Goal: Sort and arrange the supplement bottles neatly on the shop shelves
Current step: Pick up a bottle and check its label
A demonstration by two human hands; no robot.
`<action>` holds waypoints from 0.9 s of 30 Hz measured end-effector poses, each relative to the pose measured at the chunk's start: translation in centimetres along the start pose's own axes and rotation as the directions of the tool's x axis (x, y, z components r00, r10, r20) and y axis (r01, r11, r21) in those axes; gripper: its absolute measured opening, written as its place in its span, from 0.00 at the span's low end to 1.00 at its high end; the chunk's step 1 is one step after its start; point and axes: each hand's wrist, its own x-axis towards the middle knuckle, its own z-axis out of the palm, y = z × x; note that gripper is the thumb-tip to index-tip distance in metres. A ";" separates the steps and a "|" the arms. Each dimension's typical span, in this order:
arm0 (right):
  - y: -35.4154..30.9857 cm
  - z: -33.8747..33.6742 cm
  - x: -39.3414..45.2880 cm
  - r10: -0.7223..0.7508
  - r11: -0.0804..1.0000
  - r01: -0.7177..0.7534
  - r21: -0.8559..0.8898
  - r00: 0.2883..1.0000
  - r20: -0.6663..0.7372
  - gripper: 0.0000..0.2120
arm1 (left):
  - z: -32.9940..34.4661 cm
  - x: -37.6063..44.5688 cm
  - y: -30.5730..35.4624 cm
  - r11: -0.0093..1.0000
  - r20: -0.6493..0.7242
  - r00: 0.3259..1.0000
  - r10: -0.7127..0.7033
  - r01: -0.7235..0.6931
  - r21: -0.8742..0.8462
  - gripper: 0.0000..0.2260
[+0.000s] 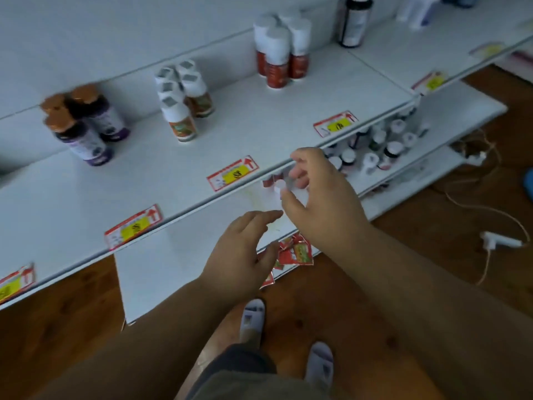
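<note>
Along the front edge of the upper shelf [259, 134], a row of red-and-yellow price labels [232, 173] was fixed, with a broad bare strip of white board left between the labels and the bottles; the lower shelf [173, 255] projected further forward, its near part bare and its front edge bounded by wooden floor [57, 327]. On the upper shelf, four groups were set well apart: purple-labelled bottles [89, 131] with copper-coloured caps at the left; white-capped bottles [181, 105] with orange-green labels; taller white-and-red bottles [278, 53]; a dark bottle [353, 21], cut off by the top edge. The right hand [317, 194] was held just under the upper shelf's lip, its fingers curled round a small white-capped bottle [278, 186] with a red label; most of that bottle was hidden by the fingers and blurred. The left hand [242, 255] was held over the lower shelf, fingers loosely extended and slightly spread, nothing gripped. Further right on the lower shelf, a crowd of small bottles [383, 145] was partly hidden beneath the upper shelf; their labels could not be read. Crumpled red packets [297, 252] lay at the lower shelf's front edge; a white cable [476, 206] and plug [501, 241] lay on the floor.
</note>
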 end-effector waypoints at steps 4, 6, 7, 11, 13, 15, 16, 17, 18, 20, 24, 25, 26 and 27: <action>6.5 4.1 -1.8 0.124 0.992 -0.124 -0.003 0.991 -0.052 0.22 | 4.8 3.6 -4.5 0.997 0.077 0.994 -0.077 0.077 0.003 0.24; 10.2 7.6 -2.0 0.179 0.984 -0.178 0.010 0.981 -0.070 0.22 | 7.8 5.9 -7.7 0.996 0.072 0.994 -0.079 0.076 0.044 0.24; 12.0 9.4 -1.8 0.206 0.979 -0.205 0.014 0.976 -0.074 0.22 | 9.2 6.9 -9.1 0.994 0.073 0.993 -0.095 0.090 0.061 0.24; 18.9 16.5 -0.5 0.303 0.953 -0.303 -0.002 0.953 -0.030 0.24 | 14.8 10.6 -14.0 0.984 0.062 0.985 -0.164 0.159 0.076 0.22; 22.3 19.8 0.4 0.321 0.947 -0.321 -0.017 0.947 -0.013 0.25 | 17.1 12.2 -15.9 0.985 0.069 0.984 -0.162 0.157 0.066 0.21; 25.4 22.7 1.3 0.353 0.935 -0.353 -0.029 0.935 -0.007 0.26 | 19.1 13.4 -17.6 0.987 0.080 0.984 -0.157 0.153 0.055 0.21; 26.7 24.0 2.1 0.371 0.928 -0.371 -0.032 0.929 -0.008 0.26 | 19.9 14.1 -18.5 0.987 0.080 0.985 -0.153 0.148 0.058 0.21; 28.0 25.3 3.0 0.376 0.926 -0.376 -0.034 0.926 -0.011 0.27 | 20.7 14.7 -19.4 0.987 0.076 0.986 -0.148 0.143 0.069 0.21; 29.1 26.6 3.9 0.369 0.929 -0.369 -0.032 0.929 -0.021 0.28 | 21.4 15.4 -20.2 0.986 0.072 0.986 -0.150 0.145 0.077 0.21; 30.9 29.0 6.2 0.337 0.941 -0.338 -0.015 0.940 -0.053 0.31 | 22.6 16.6 -21.7 0.984 0.082 0.982 -0.170 0.163 0.077 0.21; 33.3 33.2 10.4 0.277 0.961 -0.276 0.027 0.959 -0.055 0.37 | 23.6 18.7 -24.1 0.981 0.097 0.981 -0.168 0.158 0.110 0.22; 33.8 34.2 11.1 0.261 0.965 -0.261 0.010 0.964 -0.057 0.37 | 23.8 19.1 -24.7 0.980 0.099 0.981 -0.166 0.153 0.126 0.22; 34.2 35.0 11.6 0.244 0.969 -0.246 -0.022 0.967 -0.066 0.37 | 23.9 19.4 -25.2 0.979 0.101 0.981 -0.162 0.148 0.139 0.22; 34.5 35.7 12.1 0.228 0.971 -0.233 -0.054 0.970 -0.084 0.35 | 24.0 19.7 -25.6 0.979 0.107 0.981 -0.160 0.144 0.148 0.22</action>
